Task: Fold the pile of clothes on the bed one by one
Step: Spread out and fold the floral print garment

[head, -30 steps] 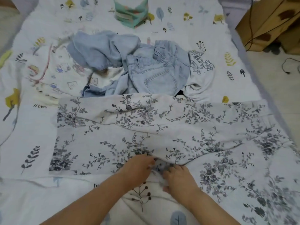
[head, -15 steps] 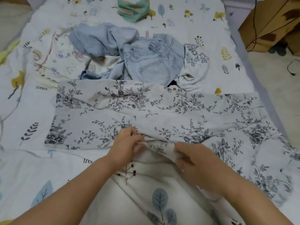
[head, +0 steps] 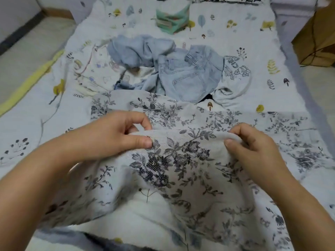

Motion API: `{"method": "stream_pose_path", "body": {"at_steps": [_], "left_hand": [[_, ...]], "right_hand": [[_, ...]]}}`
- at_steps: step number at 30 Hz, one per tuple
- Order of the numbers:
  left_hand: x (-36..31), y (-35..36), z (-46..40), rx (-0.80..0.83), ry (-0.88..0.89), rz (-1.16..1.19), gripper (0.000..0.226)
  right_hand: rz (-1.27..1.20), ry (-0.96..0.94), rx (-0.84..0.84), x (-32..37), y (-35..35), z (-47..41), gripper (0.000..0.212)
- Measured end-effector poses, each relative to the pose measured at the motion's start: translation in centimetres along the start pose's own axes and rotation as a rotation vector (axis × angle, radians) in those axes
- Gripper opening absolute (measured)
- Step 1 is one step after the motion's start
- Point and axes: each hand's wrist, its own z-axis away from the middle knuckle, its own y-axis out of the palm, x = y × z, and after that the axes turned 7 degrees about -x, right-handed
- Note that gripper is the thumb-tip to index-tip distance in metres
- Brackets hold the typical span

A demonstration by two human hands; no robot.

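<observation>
A white garment with a grey floral print (head: pixel 181 160) is spread across the near half of the bed. My left hand (head: pixel 116 134) pinches its raised edge between thumb and fingers. My right hand (head: pixel 253 147) pinches the same edge further right, and the cloth hangs stretched between both hands above the bed. Behind it lies the pile: crumpled light blue jeans (head: pixel 188 77), a pale blue garment (head: pixel 137 49) and a white printed shirt (head: pixel 235 75).
The bed sheet (head: pixel 36 124) is white with leaf prints. A green folded item (head: pixel 172 17) sits at the far end of the bed. A brown cardboard box (head: pixel 319 38) stands on the floor at the right. A yellow-edged mat (head: pixel 27 82) lies left.
Both hands took hold of the floral garment's near edge, moved apart and lifted it up off the bed. The view has tilted so the pile sits farther away.
</observation>
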Motion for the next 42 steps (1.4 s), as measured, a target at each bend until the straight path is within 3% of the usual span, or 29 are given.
{"method": "stream_pose_path", "body": {"at_steps": [4, 7, 8, 9, 11, 13, 16, 19, 21, 25, 28, 30, 32, 35, 39, 42], "left_hand": [[7.6, 0.2, -0.6, 0.119, -0.294, -0.316, 0.023], [13.8, 2.3, -0.7, -0.12, -0.356, -0.752, 0.012], [15.4, 2.9, -0.4, -0.204, -0.388, -0.849, 0.024], [17.2, 3.4, 0.1, -0.253, -0.451, -0.885, 0.036], [19.8, 4.4, 1.4, -0.328, -0.628, -0.859, 0.05], [22.3, 5.3, 3.0, -0.394, -0.802, -0.767, 0.053], [24.5, 6.4, 4.7, -0.444, -0.921, -0.387, 0.042], [25.2, 7.0, 5.1, -0.553, -0.831, -0.257, 0.031], [24.9, 6.3, 5.1, -0.722, -0.711, -0.246, 0.028], [22.8, 1.8, 4.8, -1.072, -0.52, -0.189, 0.01], [22.3, -1.3, 3.5, -1.177, -0.466, -0.076, 0.016], [23.1, -1.7, 2.5, -1.081, -0.566, 0.023, 0.028], [24.2, -0.4, 2.4, -0.832, -0.747, 0.008, 0.038], [25.0, 2.3, 4.5, -0.504, -0.877, -0.041, 0.045], [25.5, 4.1, 8.0, -0.373, -0.915, 0.171, 0.029], [24.6, 4.2, 9.5, -0.424, -0.761, 0.351, 0.017]], "right_hand": [[0.188, 0.014, 0.069, -2.2, 3.9, -1.1, 0.019], [0.438, -0.043, 0.064, -5.0, 8.2, -2.1, 0.015], [0.556, -0.068, 0.048, -5.8, 9.5, -2.4, 0.007], [0.67, -0.079, 0.04, -6.7, 10.6, -2.6, 0.014], [0.783, -0.085, 0.06, -8.1, 12.4, -2.6, 0.04], [0.788, -0.13, 0.057, -9.3, 14.1, -2.0, 0.052], [0.898, -0.096, 0.183, -10.7, 16.1, -1.0, 0.063], [0.947, 0.052, 0.235, -11.3, 17.0, -1.2, 0.059], [0.969, 0.008, 0.228, -11.2, 16.8, -1.7, 0.044], [0.746, -0.043, -0.019, -10.9, 15.0, -3.4, 0.03], [0.74, -0.032, -0.134, -10.5, 15.4, -4.2, 0.038], [0.845, 0.058, -0.088, -9.8, 16.5, -3.9, 0.055], [0.864, 0.09, -0.031, -8.8, 18.0, -2.8, 0.06], [0.825, -0.115, 0.049, -7.6, 20.6, 0.6, 0.046], [0.836, -0.31, 0.233, -7.4, 23.7, 6.5, 0.041], [0.921, -0.33, 0.433, -8.5, 25.4, 8.5, 0.039]]}}
